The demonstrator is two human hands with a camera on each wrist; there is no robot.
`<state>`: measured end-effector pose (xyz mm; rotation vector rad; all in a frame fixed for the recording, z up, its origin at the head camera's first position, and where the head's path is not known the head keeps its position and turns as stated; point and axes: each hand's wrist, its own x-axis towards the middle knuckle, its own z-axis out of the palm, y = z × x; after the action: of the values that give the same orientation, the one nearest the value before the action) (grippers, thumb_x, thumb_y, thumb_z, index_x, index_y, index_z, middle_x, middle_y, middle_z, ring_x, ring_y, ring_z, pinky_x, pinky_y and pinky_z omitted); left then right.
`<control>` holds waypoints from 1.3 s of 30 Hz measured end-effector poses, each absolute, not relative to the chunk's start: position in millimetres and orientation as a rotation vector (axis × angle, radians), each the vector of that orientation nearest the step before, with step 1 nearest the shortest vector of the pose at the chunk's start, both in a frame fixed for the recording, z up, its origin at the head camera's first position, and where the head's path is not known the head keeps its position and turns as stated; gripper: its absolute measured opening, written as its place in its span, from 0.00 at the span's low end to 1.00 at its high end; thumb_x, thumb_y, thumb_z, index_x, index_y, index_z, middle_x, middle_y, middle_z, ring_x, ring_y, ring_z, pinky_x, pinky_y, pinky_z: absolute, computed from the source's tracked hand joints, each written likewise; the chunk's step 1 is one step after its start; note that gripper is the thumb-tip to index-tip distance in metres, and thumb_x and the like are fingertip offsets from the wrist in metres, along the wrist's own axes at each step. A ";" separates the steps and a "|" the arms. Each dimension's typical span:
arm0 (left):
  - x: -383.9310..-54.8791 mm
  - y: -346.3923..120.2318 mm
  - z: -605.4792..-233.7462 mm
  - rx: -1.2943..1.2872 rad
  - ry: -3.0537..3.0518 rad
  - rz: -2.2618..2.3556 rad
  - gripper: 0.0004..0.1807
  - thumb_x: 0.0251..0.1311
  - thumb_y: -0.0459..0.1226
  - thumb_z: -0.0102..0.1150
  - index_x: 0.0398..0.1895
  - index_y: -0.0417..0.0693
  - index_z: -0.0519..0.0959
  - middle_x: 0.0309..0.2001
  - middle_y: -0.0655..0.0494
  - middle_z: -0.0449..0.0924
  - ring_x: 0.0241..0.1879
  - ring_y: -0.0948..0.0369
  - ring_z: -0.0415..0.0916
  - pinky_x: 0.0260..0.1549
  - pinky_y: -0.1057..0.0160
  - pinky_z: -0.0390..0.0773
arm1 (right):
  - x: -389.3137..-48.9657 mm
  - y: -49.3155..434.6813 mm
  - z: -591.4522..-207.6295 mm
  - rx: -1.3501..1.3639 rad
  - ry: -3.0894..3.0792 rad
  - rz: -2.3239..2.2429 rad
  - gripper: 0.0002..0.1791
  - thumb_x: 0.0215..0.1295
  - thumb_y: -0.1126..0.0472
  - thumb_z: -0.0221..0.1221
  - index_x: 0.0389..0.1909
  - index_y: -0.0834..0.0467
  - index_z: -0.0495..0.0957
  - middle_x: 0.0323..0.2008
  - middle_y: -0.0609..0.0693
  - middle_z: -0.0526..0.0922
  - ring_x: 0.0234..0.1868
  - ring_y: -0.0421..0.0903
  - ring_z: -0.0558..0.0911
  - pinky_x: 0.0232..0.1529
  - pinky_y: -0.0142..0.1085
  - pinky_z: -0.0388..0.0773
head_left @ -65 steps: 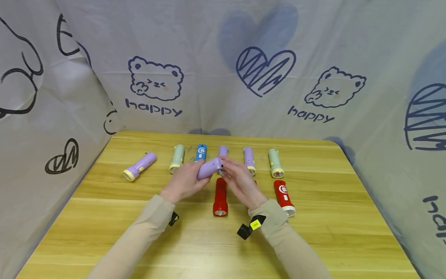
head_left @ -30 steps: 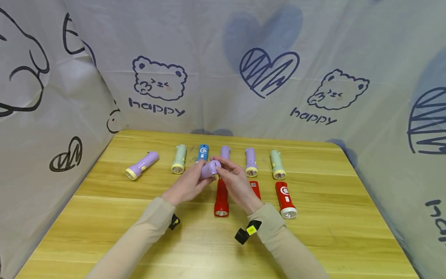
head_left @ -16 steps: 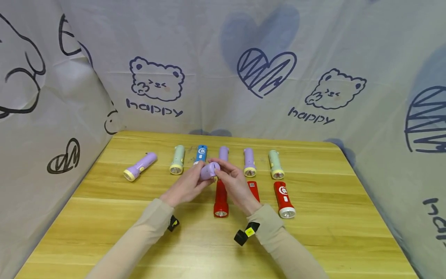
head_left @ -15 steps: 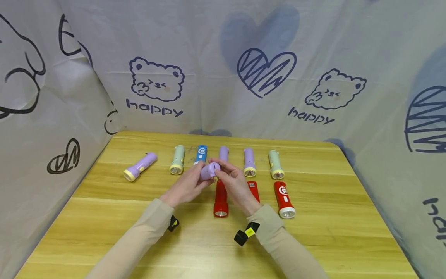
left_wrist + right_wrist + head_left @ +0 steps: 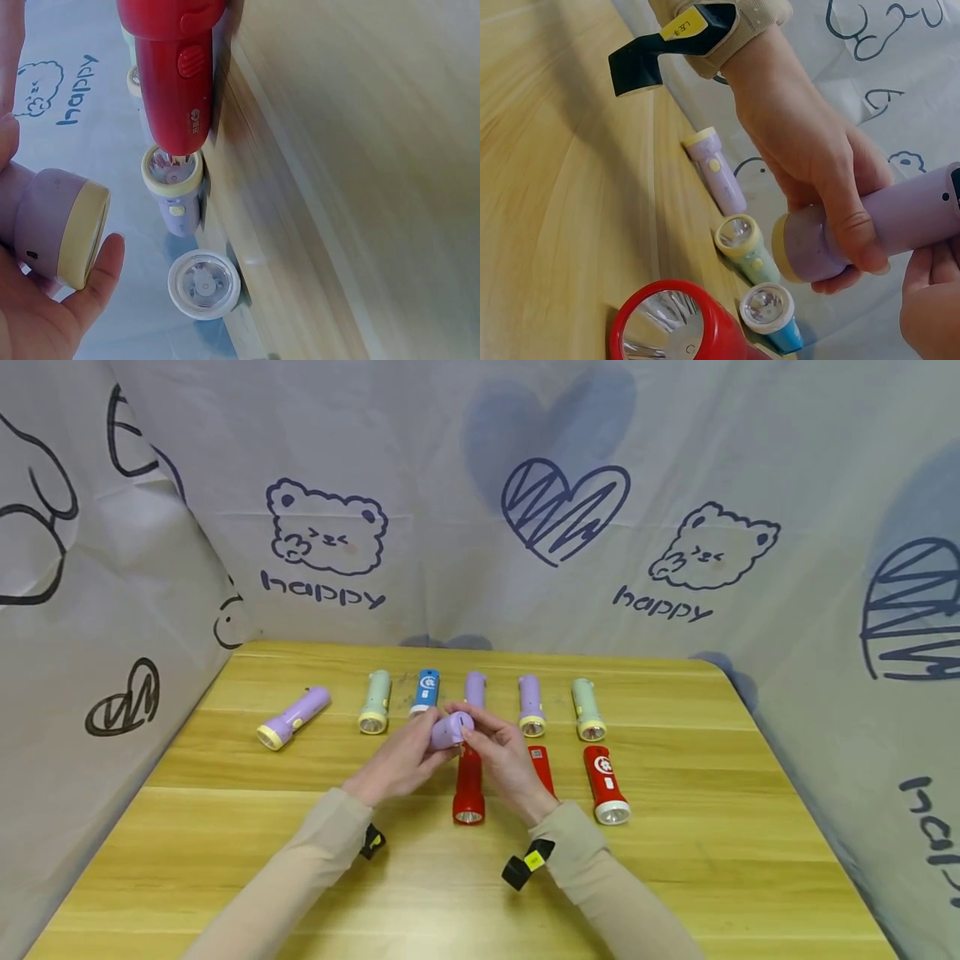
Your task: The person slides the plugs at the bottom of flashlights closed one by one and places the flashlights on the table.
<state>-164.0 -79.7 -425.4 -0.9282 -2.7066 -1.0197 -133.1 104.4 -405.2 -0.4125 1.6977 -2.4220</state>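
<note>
A purple flashlight (image 5: 448,732) with a yellow rim is held above the table. My left hand (image 5: 397,762) grips it near the head, its thumb wrapped over the barrel in the right wrist view. At the tail end, my right hand (image 5: 508,762) pinches it, the thumb in front and other fingers behind. A small dark slot shows on the tail; what lies under the right thumb is hidden. The flashlight's yellow-rimmed head (image 5: 82,236) points away from the tail hand in the left wrist view. Directly below lies a red flashlight (image 5: 468,793).
A back row holds purple flashlights (image 5: 531,702), green flashlights (image 5: 587,706) and a blue flashlight (image 5: 427,689). Another purple flashlight (image 5: 294,718) lies slanted at the left. Red flashlights (image 5: 603,781) lie in front at right, one partly behind my right hand. White printed cloth surrounds the wooden table (image 5: 225,860).
About two seconds ago metal showed at the tail, beside my right fingers. Since then the flashlight has turned and my right thumb has come onto its tail. Over the last half second the hands barely move.
</note>
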 end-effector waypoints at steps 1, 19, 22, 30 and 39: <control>-163.9 -79.4 -425.1 -0.927 -2.711 -1.018 0.18 0.67 0.37 0.64 0.53 0.40 0.70 0.49 0.43 0.80 0.47 0.51 0.79 0.50 0.49 0.82 | -132.9 105.0 -405.2 -0.416 1.698 -2.418 0.25 0.74 0.67 0.51 0.69 0.70 0.66 0.62 0.48 0.82 0.63 0.40 0.76 0.70 0.36 0.68; -161.9 -76.2 -425.0 -0.880 -2.743 -1.002 0.20 0.68 0.37 0.62 0.57 0.42 0.68 0.53 0.41 0.79 0.52 0.49 0.79 0.53 0.47 0.81 | -135.3 106.5 -407.2 -0.400 1.692 -2.408 0.25 0.75 0.66 0.50 0.70 0.70 0.65 0.54 0.35 0.84 0.64 0.42 0.75 0.77 0.45 0.61; -162.7 -76.4 -425.4 -0.880 -2.748 -1.005 0.20 0.68 0.37 0.62 0.57 0.43 0.68 0.54 0.41 0.78 0.53 0.49 0.79 0.55 0.46 0.81 | -136.3 106.3 -407.4 -0.392 1.693 -2.413 0.26 0.75 0.66 0.50 0.70 0.72 0.64 0.53 0.35 0.85 0.64 0.42 0.75 0.77 0.45 0.61; -162.9 -77.1 -428.1 -0.895 -2.729 -1.014 0.25 0.68 0.38 0.62 0.63 0.42 0.67 0.57 0.41 0.78 0.56 0.47 0.78 0.59 0.45 0.79 | -137.7 106.0 -408.0 -0.338 1.696 -2.424 0.21 0.74 0.66 0.53 0.65 0.66 0.74 0.53 0.40 0.85 0.63 0.44 0.75 0.77 0.48 0.61; -162.3 -76.8 -429.2 -0.876 -2.744 -0.982 0.23 0.67 0.38 0.63 0.62 0.42 0.69 0.55 0.43 0.79 0.54 0.50 0.78 0.57 0.47 0.80 | -138.1 104.1 -407.3 -0.274 1.747 -2.409 0.20 0.75 0.65 0.53 0.63 0.68 0.75 0.49 0.38 0.87 0.60 0.42 0.77 0.71 0.38 0.69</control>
<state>-162.3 -76.8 -429.2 -0.8763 -2.7441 -0.9824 -138.1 104.1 -407.3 -0.2742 1.7473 -2.4088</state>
